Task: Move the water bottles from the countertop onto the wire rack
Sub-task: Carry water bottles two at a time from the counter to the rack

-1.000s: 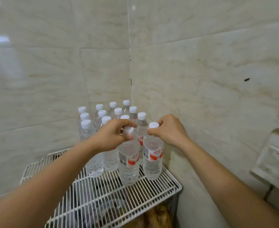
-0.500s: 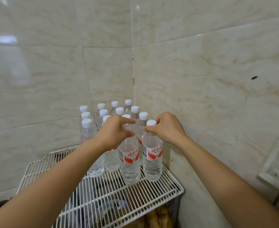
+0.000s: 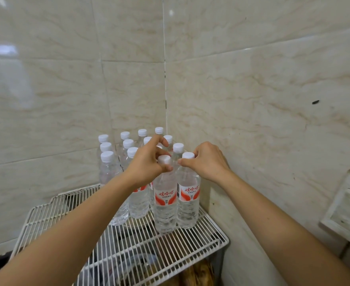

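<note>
1. Tiled walls [image 3: 252, 100] meet in a corner at 12 o'clock; no counter shows in this view.
2. The wire rack [image 3: 190, 244] fills the lower middle, its far end tucked into that corner.
3. A cluster of water bottles [image 3: 108, 172] stands upright on the rack's far part, from 11 to 1 o'clock, white caps up.
4. At the cluster's 5 o'clock edge two more stand side by side, bases on the wires: the left bottle [image 3: 165, 203] and the right bottle [image 3: 188, 199].
5. The left grip [image 3: 147, 164] is curled round the left bottle's neck under the cap. The right grip [image 3: 207, 162] pinches the right bottle's neck.
6. This looks like the set-down of this pair. Next, both grips should let go gently and lift straight up, since narrow bases on wires could tip. They can then go back to the counter for any bottles left there.
</note>
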Action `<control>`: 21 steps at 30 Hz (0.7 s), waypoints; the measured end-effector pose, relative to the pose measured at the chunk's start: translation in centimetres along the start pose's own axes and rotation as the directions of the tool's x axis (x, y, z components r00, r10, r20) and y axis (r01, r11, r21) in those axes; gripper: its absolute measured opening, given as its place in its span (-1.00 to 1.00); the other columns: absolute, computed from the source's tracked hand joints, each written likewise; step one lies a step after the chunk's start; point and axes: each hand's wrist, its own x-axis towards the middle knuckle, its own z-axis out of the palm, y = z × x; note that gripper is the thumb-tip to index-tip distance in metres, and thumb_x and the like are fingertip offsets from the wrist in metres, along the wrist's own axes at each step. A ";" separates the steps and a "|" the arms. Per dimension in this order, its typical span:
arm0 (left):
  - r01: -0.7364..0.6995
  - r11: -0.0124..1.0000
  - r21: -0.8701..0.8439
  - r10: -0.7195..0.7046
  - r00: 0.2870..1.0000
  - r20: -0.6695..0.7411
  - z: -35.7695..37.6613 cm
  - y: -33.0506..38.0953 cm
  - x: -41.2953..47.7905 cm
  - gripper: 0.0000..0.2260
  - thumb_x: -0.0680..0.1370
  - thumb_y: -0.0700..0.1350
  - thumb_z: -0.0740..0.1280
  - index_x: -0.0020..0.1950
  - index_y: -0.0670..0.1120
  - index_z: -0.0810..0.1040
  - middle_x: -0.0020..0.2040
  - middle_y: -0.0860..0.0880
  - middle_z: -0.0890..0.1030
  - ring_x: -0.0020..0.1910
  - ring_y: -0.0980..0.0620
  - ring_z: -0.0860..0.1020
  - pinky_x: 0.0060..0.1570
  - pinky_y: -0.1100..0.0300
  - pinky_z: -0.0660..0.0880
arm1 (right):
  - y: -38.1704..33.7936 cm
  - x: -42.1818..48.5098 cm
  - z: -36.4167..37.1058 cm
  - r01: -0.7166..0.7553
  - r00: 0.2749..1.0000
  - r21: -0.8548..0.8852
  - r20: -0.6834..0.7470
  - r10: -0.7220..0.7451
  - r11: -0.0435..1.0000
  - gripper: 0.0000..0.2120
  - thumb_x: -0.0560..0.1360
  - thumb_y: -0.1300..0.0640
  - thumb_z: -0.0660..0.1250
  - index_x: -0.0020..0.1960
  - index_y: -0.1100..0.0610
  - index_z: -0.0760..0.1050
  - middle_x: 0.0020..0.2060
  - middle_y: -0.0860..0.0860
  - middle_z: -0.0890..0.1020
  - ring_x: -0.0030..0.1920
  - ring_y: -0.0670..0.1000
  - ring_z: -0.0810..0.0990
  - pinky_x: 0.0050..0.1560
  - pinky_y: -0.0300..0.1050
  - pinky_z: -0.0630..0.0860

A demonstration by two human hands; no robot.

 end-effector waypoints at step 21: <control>0.071 0.996 0.055 -0.065 0.992 -0.111 1.1 -0.7 -1.8 -0.85 0.42 -0.11 0.47 -0.06 -0.13 0.65 -0.16 -0.21 0.68 -0.10 -0.18 0.63 0.01 -0.16 0.55 | -0.1 -0.5 1.1 -0.033 0.998 -0.010 -0.057 0.033 0.999 -0.52 0.39 -0.08 0.46 -0.44 0.09 0.24 -0.52 -0.04 0.32 -0.49 -0.02 0.26 -0.46 -0.15 0.18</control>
